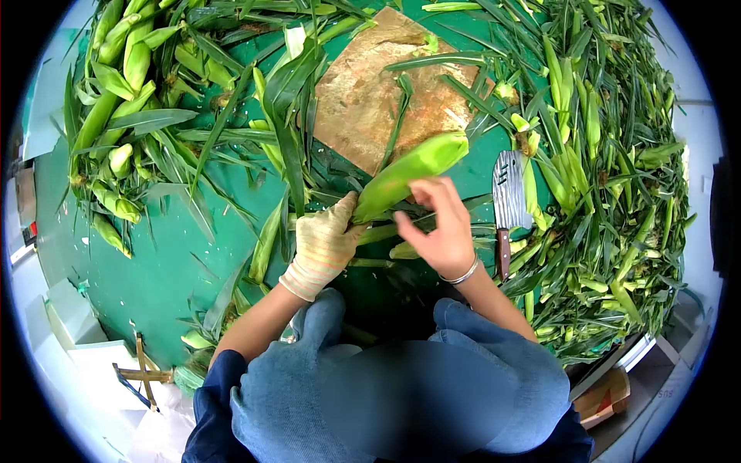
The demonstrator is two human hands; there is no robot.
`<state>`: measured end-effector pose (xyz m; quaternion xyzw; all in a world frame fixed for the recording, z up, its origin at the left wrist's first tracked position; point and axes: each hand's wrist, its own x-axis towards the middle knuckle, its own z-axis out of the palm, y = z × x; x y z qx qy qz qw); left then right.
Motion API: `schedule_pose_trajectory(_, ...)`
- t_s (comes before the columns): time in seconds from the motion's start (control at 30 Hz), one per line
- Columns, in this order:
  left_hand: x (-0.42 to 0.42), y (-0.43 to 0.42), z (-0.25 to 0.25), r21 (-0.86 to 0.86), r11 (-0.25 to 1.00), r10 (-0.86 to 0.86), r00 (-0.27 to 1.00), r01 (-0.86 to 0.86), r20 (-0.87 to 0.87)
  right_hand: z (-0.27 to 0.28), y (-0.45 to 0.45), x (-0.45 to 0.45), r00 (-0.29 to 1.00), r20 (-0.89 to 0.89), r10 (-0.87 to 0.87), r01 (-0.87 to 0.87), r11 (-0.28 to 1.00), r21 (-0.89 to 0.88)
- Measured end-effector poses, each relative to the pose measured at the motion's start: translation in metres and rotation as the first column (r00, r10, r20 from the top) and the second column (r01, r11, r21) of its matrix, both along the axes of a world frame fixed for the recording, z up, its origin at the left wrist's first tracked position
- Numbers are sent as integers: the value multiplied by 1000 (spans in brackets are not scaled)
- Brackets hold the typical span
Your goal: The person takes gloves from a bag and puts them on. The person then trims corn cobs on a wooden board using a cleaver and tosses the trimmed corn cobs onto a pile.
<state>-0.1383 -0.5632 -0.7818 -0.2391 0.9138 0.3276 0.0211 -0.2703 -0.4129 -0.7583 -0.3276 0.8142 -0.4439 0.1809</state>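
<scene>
An ear of corn [413,174] in its green husk is held at a slant in front of me, its cut end up and to the right. My left hand [323,238], in a striped knit glove, is closed around its lower end. My right hand [441,222], bare with a bracelet at the wrist, is just right of the ear. Its fingers are curved, with thumb and forefinger apart and nothing between them; whether a fingertip touches the husk I cannot tell. Farther right a cleaver [511,197] with a wooden handle lies flat on the green floor [116,278].
Ahead lies a worn wooden board [363,85] with leaf scraps on it. A large heap of stripped husks and leaves [617,208] spreads along the right. Several ears in husk [116,116] are piled at the upper left. A crossed wooden piece [145,376] stands at the lower left.
</scene>
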Motion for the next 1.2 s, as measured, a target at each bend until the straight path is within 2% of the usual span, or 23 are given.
schedule_pose_trajectory(0.03, -1, -1, 0, -39, 999, -36, 996, 32, -85, 5, -11, -5, 976, -190, 105, -108, 994, -6)
schedule_pose_trajectory(0.07, -3, -1, 0, -81, 995, -77, 983, 64, -170, 7, -19, -10, 939, -252, 234, -230, 972, 45)
schedule_pose_trajectory(0.17, -7, 0, 5, -122, 992, -59, 984, 38, -170, 2, -31, -19, 856, -310, 413, -413, 908, 67)
schedule_pose_trajectory(0.23, -6, -1, 7, -122, 992, -63, 980, 41, -189, -5, -35, -22, 805, -346, 482, -477, 872, 106)
schedule_pose_trajectory(0.3, -8, -6, 7, -136, 990, -55, 961, 19, -272, -5, -37, -32, 865, -332, 377, -424, 902, -79)
schedule_pose_trajectory(0.33, -11, -6, 13, -129, 991, -50, 979, 25, -198, -4, -34, -36, 923, -197, 329, -366, 910, -193)
schedule_pose_trajectory(0.4, -21, -6, 16, -147, 989, -38, 985, 12, -171, -7, -24, -40, 956, 232, 179, -130, 969, -210)
schedule_pose_trajectory(0.47, -28, -6, 13, -151, 988, -7, 992, -12, -127, -28, -11, -43, 806, 587, 71, 152, 935, -322)
schedule_pose_trajectory(0.53, -36, -4, 3, -174, 984, 1, 987, -29, -159, -42, -1, -44, 571, 811, 127, 415, 808, -418)
schedule_pose_trajectory(0.57, -39, -2, 0, -191, 980, 16, 982, -52, -187, -42, 4, -43, 451, 869, 204, 511, 739, -438)
schedule_pose_trajectory(0.6, -43, -3, -3, -185, 982, 4, 986, -35, -167, -42, 8, -45, 456, 867, 200, 515, 736, -440)
schedule_pose_trajectory(0.67, -54, -10, 2, -209, 977, -57, 994, 38, -88, -44, 17, -45, 208, 926, 315, 612, 697, -374)
schedule_pose_trajectory(0.7, -57, -13, 4, -224, 969, -106, 994, 102, -5, -46, 21, -46, 212, 925, 315, 614, 694, -376)
schedule_pose_trajectory(0.77, -59, -12, 6, -219, 965, -150, 989, 144, -10, -52, 29, -48, 163, 948, 272, 680, 665, -307)
schedule_pose_trajectory(0.8, -59, -12, 8, -196, 967, -182, 979, 161, -94, -59, 33, -50, 143, 959, 246, 705, 654, -273)
schedule_pose_trajectory(0.9, -60, -11, 13, -44, 987, -163, 965, 157, -205, -72, 39, -55, 172, 967, 189, 713, 653, -254)
schedule_pose_trajectory(0.93, -60, -9, 10, 219, 973, -36, 984, 75, -175, -53, 31, -55, 228, 949, 220, 709, 631, -316)
schedule_pose_trajectory(0.97, -60, -9, 5, 461, 887, 79, 990, -18, -113, -51, 35, -58, 228, 948, 222, 711, 628, -318)
schedule_pose_trajectory(1.0, -57, -10, -8, 601, 795, 170, 982, -89, -79, -49, 45, -65, 342, 929, 139, 724, 591, -355)
schedule_pose_trajectory(1.03, -54, -12, -10, 599, 796, 170, 982, -90, -79, -47, 55, -73, 446, 894, 50, 730, 558, -396)
schedule_pose_trajectory(1.1, -49, -14, -13, 850, 484, 430, 902, -207, -25, -43, 78, -90, 623, 767, -153, 680, 590, -435)
schedule_pose_trajectory(1.17, -45, -29, -8, 819, 344, 471, 839, -458, 272, -31, 119, -121, 741, 657, -140, 601, 574, -556)
schedule_pose_trajectory(1.2, -40, -32, -11, 831, 327, 494, 831, -450, 256, -20, 121, -125, 748, 595, -292, 629, 599, -496)
